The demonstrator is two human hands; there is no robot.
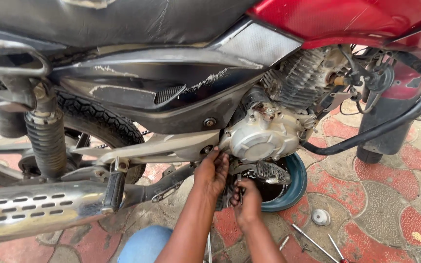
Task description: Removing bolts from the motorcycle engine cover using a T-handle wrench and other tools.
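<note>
Item: motorcycle (181, 97), standing on patterned red and grey paving (391, 214), seen from its exhaust side. We are reaching under the engine with both hands. Our left hand (212, 171) is pressing up against the underside at the frame's lower edge, fingers curled and bunched together, just at 8 o'clock of the pale round engine cover (261, 139). Our right hand (247, 200) is working directly below, at 6 o'clock of that cover, fingers closed round a small dark part we cannot make out. A ribbed footpeg (271, 171) is jutting out just at 1 o'clock of the right hand. A blue drain pan (296, 182) is sitting on the paving beneath the engine, at 3 o'clock of the hands. The chrome exhaust (30, 212) is lying at 9 o'clock, the rear shock spring (47, 141) above it. Screwdrivers (317, 246) and a small round metal cap (320, 217) are lying on the paving at 4 o'clock. Handling, as we judge: the parts under the engine are stiff metal, likely oily and slippery, so we are favouring a firm fingertip hold on edges; the pan looks light but spill-prone, best taken by its rim.
</note>
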